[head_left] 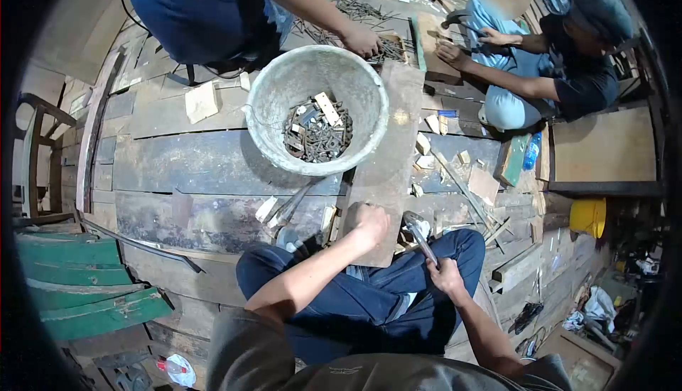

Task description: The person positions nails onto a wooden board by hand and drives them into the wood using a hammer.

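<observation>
From my remote seat I count two wearer's hands: one left hand (pixel 371 225), one right hand (pixel 446 277). Two hammers: near hammer (pixel 426 247), far hammer (pixel 456 19). Two clear co-workers, one at top left (pixel 192 14), one at right (pixel 586 71), three of their hands visible. One grey bucket (pixel 273 93), one yellow bucket (pixel 587 218), one blue bottle (pixel 532 151), one wide plank (pixel 387 164). Metal bits (pixel 320 139), loose nails (pixel 355 9), wood scraps (pixel 202 102): many, too jumbled for me to count.
</observation>
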Demonstrator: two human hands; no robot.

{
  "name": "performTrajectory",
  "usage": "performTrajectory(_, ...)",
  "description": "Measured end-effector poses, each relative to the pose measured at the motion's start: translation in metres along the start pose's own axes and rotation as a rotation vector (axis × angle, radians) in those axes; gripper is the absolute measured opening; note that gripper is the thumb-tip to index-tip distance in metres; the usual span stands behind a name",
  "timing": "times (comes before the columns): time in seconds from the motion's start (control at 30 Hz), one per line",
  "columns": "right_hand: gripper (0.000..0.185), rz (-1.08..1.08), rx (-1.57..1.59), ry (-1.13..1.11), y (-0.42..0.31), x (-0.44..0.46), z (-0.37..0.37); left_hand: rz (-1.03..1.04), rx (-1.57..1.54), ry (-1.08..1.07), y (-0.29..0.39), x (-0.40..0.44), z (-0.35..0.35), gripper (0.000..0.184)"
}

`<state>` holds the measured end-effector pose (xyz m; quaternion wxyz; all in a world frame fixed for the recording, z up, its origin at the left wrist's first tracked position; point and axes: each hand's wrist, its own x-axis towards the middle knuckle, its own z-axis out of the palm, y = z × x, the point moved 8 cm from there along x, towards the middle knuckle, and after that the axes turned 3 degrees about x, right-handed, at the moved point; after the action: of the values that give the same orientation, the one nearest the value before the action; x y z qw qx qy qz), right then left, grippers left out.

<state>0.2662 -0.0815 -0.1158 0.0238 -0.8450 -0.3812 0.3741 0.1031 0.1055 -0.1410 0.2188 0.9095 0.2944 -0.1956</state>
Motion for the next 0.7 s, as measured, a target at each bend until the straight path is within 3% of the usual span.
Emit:
performTrajectory(0.03,0.046,0.086,-0.002,-0.054,0.003,0.002,0.001,0.017,0.020,0.030,0.001,0.000,0.000,0.018)
performTrajectory(0.33,0.036,0.009,0.050,-0.023,0.005,0.005,0.005,0.075,-0.097,-0.012,0.006,0.001,0.005,0.016)
performTrajectory(0.53,0.037,0.076,0.055,-0.067,-0.010,0.001,-0.003,0.104,-0.175,0.129,0.001,-0.008,-0.032,0.015)
performTrajectory(0.7,0.038,0.051,0.027,-0.051,-0.012,0.001,-0.004,0.051,-0.711,0.185,-0.028,-0.006,-0.071,0.024)
